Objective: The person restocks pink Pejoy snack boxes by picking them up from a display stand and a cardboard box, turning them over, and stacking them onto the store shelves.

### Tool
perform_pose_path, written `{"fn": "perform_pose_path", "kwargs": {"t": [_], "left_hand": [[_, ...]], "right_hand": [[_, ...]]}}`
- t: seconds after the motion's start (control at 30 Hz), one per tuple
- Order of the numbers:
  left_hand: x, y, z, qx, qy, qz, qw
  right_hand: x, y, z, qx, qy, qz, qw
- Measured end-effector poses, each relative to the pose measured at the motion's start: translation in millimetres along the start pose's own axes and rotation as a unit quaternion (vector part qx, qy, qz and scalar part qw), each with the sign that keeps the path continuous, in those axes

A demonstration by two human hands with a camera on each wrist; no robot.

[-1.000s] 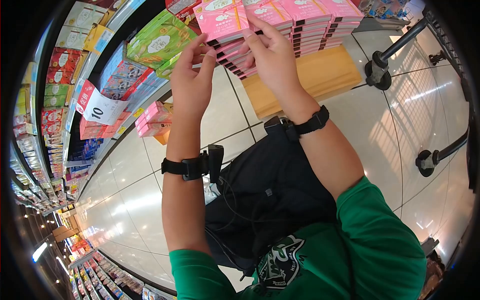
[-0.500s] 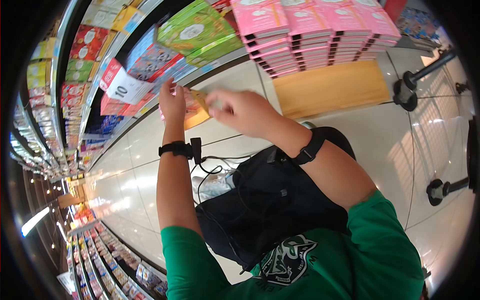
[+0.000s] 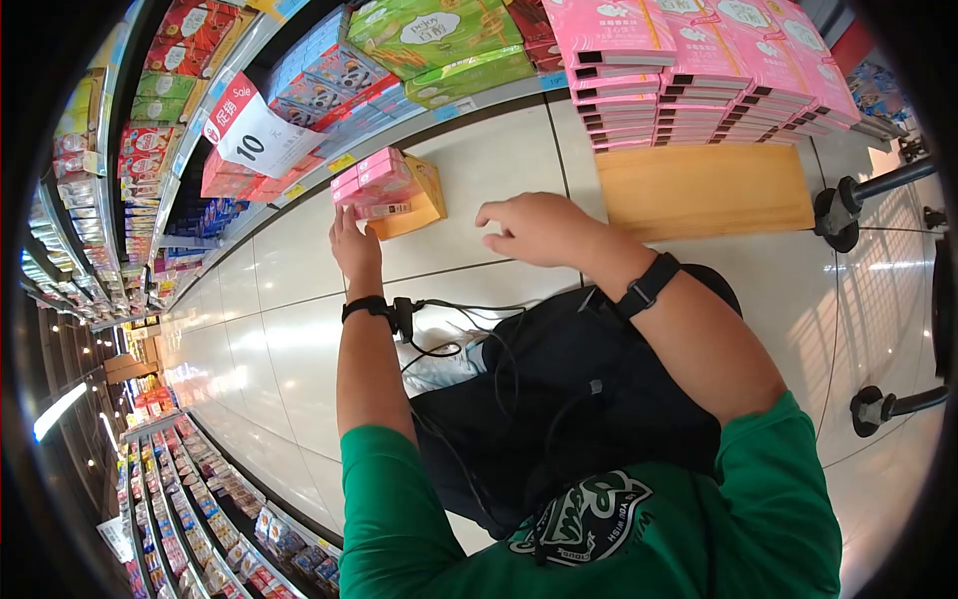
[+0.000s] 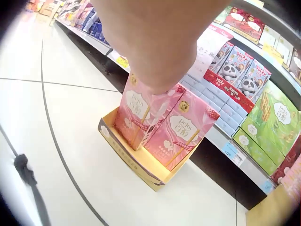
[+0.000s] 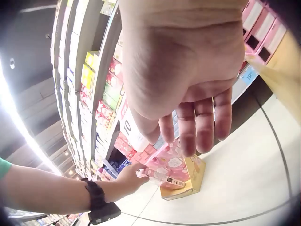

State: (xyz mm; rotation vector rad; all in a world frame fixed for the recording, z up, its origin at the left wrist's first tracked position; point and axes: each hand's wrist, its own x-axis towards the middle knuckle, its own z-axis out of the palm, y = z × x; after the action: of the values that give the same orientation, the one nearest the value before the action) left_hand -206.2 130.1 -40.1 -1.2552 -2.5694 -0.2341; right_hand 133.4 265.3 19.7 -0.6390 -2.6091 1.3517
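Observation:
At the floor carton, my left hand (image 3: 356, 248) (image 5: 130, 178) pinches the near end of a pink box (image 3: 383, 211) (image 5: 162, 177); the left wrist view hides its fingertips behind the hand (image 4: 150, 37). That box leans among other pink boxes (image 3: 376, 175) (image 4: 176, 134) inside the yellow carton (image 3: 427, 195) (image 4: 131, 157) (image 5: 194, 181). To the right of the carton hovers my right hand (image 3: 544, 230) (image 5: 188, 80), its fingers loosely bent and holding nothing.
Several stacks of pink boxes (image 3: 699, 70) stand on a wooden base (image 3: 707, 190) at the right. Shelves with green boxes (image 3: 429, 35) and a hanging price sign (image 3: 254, 135) border the left. Black metal posts (image 3: 888, 180) stand at the far right.
Both hands have come away from the pink stacks to the floor carton at the left. The left hand has taken hold of a box there; the right has drawn back from the carton.

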Motion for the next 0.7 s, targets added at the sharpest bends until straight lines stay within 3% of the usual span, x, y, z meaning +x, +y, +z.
{"fn": "perform_pose_path", "kwargs": {"t": [0.1, 0.17, 0.2, 0.23, 0.27, 0.33, 0.4, 0.5, 0.53, 0.6, 0.67, 0.7], "left_hand": [[-10, -4, -19, 0.086, -0.005, 0.020, 0.996], [-7, -12, -30, 0.070, 0.078, 0.169, 0.980], [-4, -10, -41, 0.062, 0.081, 0.170, 0.980], [-2, -3, -61, -0.024, -0.015, 0.056, 0.998], [0, 4, -76, -0.110, -0.115, -0.055, 0.986], [-2, 8, -98, -0.238, -0.046, -0.001, 0.970], [-5, 23, -128, -0.448, -0.049, -0.009, 0.893], [-8, 54, -177, -0.576, -0.065, -0.069, 0.812], [-6, 59, -190, -0.617, -0.106, -0.084, 0.775], [-6, 87, -218, -0.719, -0.192, -0.120, 0.657], [-7, 94, -226, -0.751, -0.279, -0.173, 0.573], [-10, 99, -232, -0.756, -0.274, -0.172, 0.569]], "right_hand": [[2, 5, 2, -0.003, -0.020, 0.009, 1.000], [4, 4, 5, -0.008, -0.026, 0.015, 1.000], [4, 5, 7, -0.012, -0.009, 0.009, 1.000], [2, 8, 5, -0.018, 0.008, 0.006, 1.000], [1, 9, 3, -0.027, 0.013, 0.017, 0.999], [2, 6, 0, 0.030, 0.108, 0.008, 0.994], [4, 8, -4, 0.049, 0.103, 0.026, 0.993], [12, 17, 0, 0.112, 0.141, 0.010, 0.983], [12, 19, -2, 0.156, 0.129, 0.022, 0.979], [15, 11, -5, 0.192, 0.105, 0.021, 0.976], [9, 1, -10, 0.356, 0.104, -0.011, 0.929], [6, -4, -13, 0.382, 0.092, -0.008, 0.919]]}}
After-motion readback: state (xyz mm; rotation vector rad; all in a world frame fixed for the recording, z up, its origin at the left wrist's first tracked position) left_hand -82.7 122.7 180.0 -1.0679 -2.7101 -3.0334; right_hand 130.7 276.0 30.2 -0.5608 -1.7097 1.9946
